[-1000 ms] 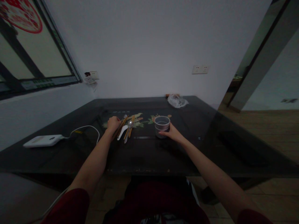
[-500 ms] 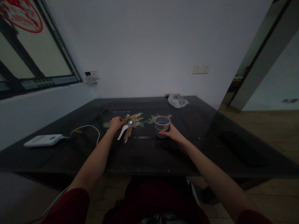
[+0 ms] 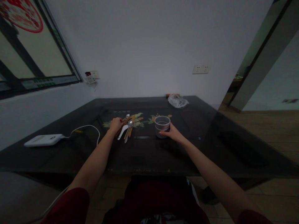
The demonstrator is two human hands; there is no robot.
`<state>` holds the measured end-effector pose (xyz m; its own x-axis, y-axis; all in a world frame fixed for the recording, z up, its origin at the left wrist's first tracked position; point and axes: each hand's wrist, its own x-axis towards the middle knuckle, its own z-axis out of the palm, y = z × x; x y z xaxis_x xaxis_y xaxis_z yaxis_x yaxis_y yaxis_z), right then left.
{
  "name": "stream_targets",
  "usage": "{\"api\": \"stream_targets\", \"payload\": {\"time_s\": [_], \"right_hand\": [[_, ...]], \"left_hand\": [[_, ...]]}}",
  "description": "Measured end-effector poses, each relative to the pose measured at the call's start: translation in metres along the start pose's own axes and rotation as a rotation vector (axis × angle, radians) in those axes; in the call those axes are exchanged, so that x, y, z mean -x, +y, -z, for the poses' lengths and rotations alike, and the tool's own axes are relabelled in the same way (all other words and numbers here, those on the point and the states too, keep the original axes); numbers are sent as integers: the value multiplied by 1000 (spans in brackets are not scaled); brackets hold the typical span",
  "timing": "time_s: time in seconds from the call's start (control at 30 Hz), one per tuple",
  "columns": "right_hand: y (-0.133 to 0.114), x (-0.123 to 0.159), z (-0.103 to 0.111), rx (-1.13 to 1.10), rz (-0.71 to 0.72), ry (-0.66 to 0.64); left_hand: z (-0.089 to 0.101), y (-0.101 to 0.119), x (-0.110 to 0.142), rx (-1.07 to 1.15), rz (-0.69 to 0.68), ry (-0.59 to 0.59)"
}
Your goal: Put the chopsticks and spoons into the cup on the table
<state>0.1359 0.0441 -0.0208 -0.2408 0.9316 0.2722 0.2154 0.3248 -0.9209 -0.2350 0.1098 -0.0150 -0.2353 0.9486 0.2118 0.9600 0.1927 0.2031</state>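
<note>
My right hand (image 3: 172,132) is wrapped round the right side of a grey metal cup (image 3: 162,126), which stands upright on the dark table. Over at the left, my left hand (image 3: 116,125) is closed, its fingertips at the wooden chopsticks (image 3: 132,123) and a metal spoon (image 3: 127,116). What those fingers pinch is hidden. Beside them lie a white soup spoon (image 3: 122,131) and another metal spoon (image 3: 130,123), which rests across several chopsticks.
A white device (image 3: 44,140) with a white cable (image 3: 87,126) lies at the table's left. Near the wall sits a crumpled clear plastic bag (image 3: 177,101). A dark flat object (image 3: 241,147) lies on the right. The table's front edge (image 3: 149,172) is close to my body.
Almost nothing differs. The left fingers have shifted very slightly, and the bowl of the metal spoon beyond them shows a little more clearly. The right hand and cup stay put.
</note>
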Motion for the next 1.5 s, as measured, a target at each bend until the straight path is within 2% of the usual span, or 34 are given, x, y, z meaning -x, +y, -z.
{"api": "stream_targets", "payload": {"time_s": [0.23,0.4,0.57,0.87,0.97,1.07,1.1,1.17,1.23,1.33,1.37,1.43,1.5], "right_hand": [[1,-2,-1,-6,4,-13],[3,-2,-1,0,19,-18],[5,-3,-1,-5,9,-20],[2,-2,0,6,-19,-17],[2,-2,0,4,2,-21],[1,-1,-1,-12,9,-24],[1,0,-1,-20,6,-27],[0,0,-1,-47,1,-36],[-1,0,-2,-72,0,-40],[-2,1,-2,-85,-3,-40],[-3,1,-3,-91,-5,-42],[-3,1,-3,-118,-10,-56],[-3,2,-4,-160,-23,-72]], "left_hand": [[0,-6,-2,-17,8,23],[-7,-14,-8,-18,17,-81],[-12,-15,-11,-16,3,-116],[-8,-8,-3,-7,-10,-100],[0,-1,4,4,-39,15],[12,17,12,75,-148,191],[15,26,15,127,-212,222],[18,49,23,278,-352,205],[17,75,36,451,-521,77],[10,112,62,645,-697,-203],[6,122,71,698,-738,-263],[-1,138,86,796,-796,-336],[-8,148,96,863,-783,-335]]}}
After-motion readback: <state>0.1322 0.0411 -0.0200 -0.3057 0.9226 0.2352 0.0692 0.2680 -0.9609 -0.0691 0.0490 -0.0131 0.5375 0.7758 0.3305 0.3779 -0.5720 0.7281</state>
